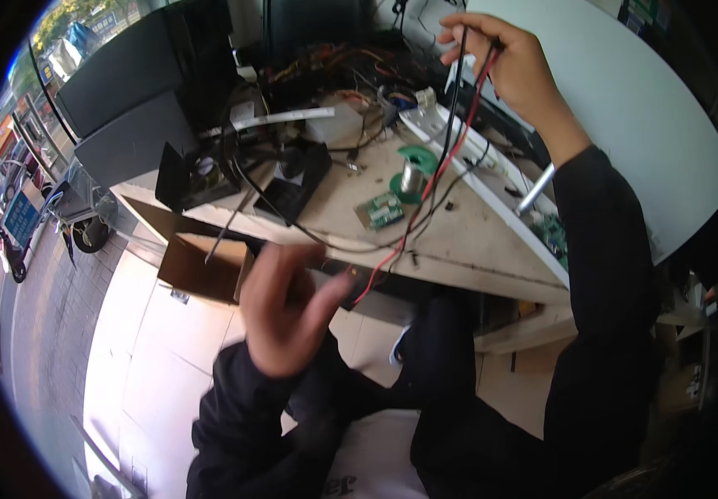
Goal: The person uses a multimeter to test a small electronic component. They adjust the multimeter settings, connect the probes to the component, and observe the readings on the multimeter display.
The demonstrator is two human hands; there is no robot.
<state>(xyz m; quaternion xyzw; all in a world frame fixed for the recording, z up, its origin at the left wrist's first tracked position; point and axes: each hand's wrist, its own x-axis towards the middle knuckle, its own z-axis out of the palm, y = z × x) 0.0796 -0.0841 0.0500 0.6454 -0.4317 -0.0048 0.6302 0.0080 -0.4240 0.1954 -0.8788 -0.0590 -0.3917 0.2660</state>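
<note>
My right hand (500,62) is raised at the upper right, its fingers closed on a black wire (456,87) and a red wire (458,143). Both wires hang down across the workbench, and the red one runs past its front edge. Low in front of the bench is my left hand (284,312), blurred by motion. Its thumb stands apart from the curled fingers, and nothing shows between them. The lower end of the red wire passes close to the thumb.
On the workbench (458,262) are a green solder spool (411,176), a small green circuit board (382,211) and black open cases (292,187). Tangled cables lie behind. A cardboard box (201,266) stands below the left edge. A white panel (625,108) rises at right.
</note>
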